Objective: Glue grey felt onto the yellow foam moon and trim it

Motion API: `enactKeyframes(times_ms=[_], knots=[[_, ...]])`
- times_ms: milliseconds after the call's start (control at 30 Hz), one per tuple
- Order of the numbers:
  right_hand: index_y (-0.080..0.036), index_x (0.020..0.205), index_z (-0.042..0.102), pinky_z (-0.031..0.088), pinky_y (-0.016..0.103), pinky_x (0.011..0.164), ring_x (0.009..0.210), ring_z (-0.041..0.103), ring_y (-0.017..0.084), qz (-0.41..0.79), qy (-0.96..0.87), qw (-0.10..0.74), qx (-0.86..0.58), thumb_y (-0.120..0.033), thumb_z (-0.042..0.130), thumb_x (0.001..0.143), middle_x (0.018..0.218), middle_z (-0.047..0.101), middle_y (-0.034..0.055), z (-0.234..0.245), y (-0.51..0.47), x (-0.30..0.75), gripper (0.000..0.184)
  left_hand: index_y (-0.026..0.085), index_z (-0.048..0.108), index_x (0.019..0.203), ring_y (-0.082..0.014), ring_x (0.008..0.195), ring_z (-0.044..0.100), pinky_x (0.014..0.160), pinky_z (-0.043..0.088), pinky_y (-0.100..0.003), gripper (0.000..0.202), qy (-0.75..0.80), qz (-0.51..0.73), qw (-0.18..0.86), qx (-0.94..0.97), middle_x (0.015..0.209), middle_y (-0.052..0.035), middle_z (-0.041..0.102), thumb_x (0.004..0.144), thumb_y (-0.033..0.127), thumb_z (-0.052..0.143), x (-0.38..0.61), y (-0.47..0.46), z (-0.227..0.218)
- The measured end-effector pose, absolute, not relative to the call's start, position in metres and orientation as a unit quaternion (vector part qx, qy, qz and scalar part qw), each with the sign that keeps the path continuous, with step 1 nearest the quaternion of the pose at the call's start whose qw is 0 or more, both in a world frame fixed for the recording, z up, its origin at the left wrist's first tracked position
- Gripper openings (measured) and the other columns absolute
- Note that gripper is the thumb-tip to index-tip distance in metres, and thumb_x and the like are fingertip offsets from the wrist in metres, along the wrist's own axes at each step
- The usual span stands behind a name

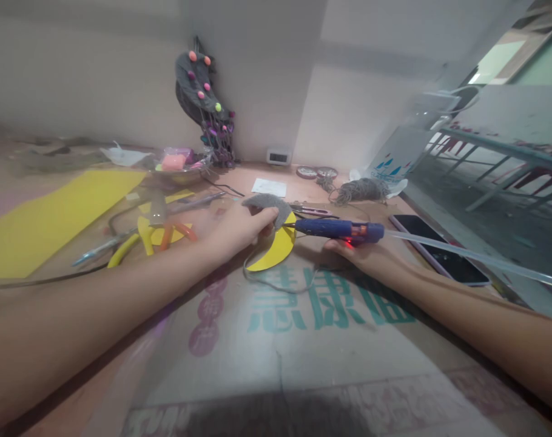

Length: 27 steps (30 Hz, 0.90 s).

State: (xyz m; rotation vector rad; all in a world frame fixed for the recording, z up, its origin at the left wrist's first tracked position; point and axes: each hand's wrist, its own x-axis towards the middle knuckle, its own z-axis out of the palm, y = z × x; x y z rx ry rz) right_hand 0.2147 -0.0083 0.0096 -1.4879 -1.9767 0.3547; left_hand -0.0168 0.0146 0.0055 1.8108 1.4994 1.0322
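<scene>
My left hand (251,221) pinches a crescent moon (276,252) of yellow card, its upper part wrapped in grey yarn (269,201). A loose tail of that yarn curls below the crescent onto the cardboard. In my right hand (349,250) is a blue hot glue gun (330,229), its small red light glowing. The gun's nozzle points left and meets the crescent's edge where the grey wrapping gives way to bare yellow. A long clear glue stick (476,255) sticks out from its back end.
Printed cardboard (285,358) lies under my hands. A phone (440,249) is at right, near a grey yarn bundle (362,190) and a white bag (389,158). Pliers (144,237) and yellow sheet (53,212) lie left. A decorated grey crescent (196,85) stands against the wall.
</scene>
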Motion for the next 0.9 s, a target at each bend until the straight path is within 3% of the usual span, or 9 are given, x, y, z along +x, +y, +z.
enactKeyframes(times_ms=[433,900], knots=[[-0.022,0.06,0.063,0.055,0.036,0.059,0.064,0.065,0.026,0.103,-0.724,0.286,-0.618,-0.039,0.072,0.07,0.061,0.067,0.0041,0.023,-0.015,0.21,0.021,0.019,0.056,0.055,-0.0126,0.039,0.048,0.039,0.031,-0.023,0.027,0.554,0.39,0.293,0.674,0.045,0.0011,0.055,0.074,0.037,0.052,-0.017,0.016,0.006],[-0.022,0.072,0.067,0.054,0.035,0.063,0.073,0.068,0.026,0.078,-0.737,0.299,-0.601,-0.042,0.069,0.074,0.075,0.073,0.0041,0.02,-0.009,0.215,0.02,0.019,0.057,0.055,-0.0145,0.042,0.053,0.042,0.035,-0.025,0.033,0.567,0.386,0.274,0.674,0.045,-0.0005,0.058,0.076,0.043,0.053,-0.018,0.019,0.001]])
